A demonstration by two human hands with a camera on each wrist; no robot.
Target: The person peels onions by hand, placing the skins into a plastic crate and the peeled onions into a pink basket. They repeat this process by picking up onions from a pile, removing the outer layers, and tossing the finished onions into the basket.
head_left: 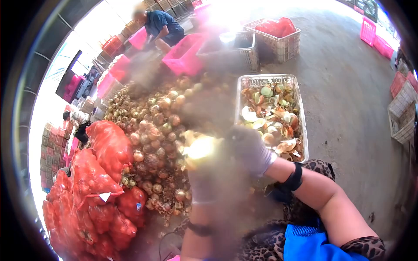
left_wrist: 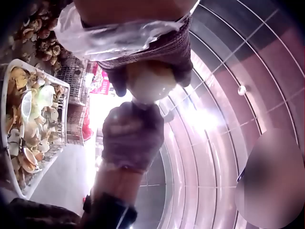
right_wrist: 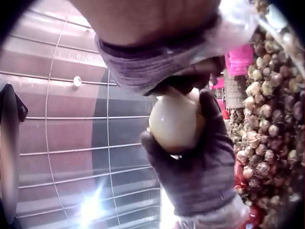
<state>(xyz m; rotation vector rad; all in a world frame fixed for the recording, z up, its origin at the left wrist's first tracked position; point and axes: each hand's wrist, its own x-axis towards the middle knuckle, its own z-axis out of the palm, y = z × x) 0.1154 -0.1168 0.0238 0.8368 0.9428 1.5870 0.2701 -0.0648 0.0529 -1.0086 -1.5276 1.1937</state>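
Observation:
A peeled pale onion (right_wrist: 176, 121) sits in my gloved left hand (right_wrist: 200, 167), its fingers and thumb curled round the sides. In the head view glare washes out the onion (head_left: 201, 148), and a blur covers part of the left hand (head_left: 207, 185). My gloved right hand (left_wrist: 133, 136) is curled close against the onion, fingertips at its surface. A pale flap of onion skin (right_wrist: 193, 94) shows at those fingertips in the right wrist view. Beyond the hands lies a large heap of unpeeled onions (head_left: 159, 126).
A white crate (head_left: 240, 93) of onion peels stands just ahead of the right hand. Full red mesh sacks (head_left: 100, 187) are piled at the left. Pink tubs (head_left: 185, 54) and a crate with a red bag (head_left: 278, 45) stand farther back, near a seated person (head_left: 163, 26).

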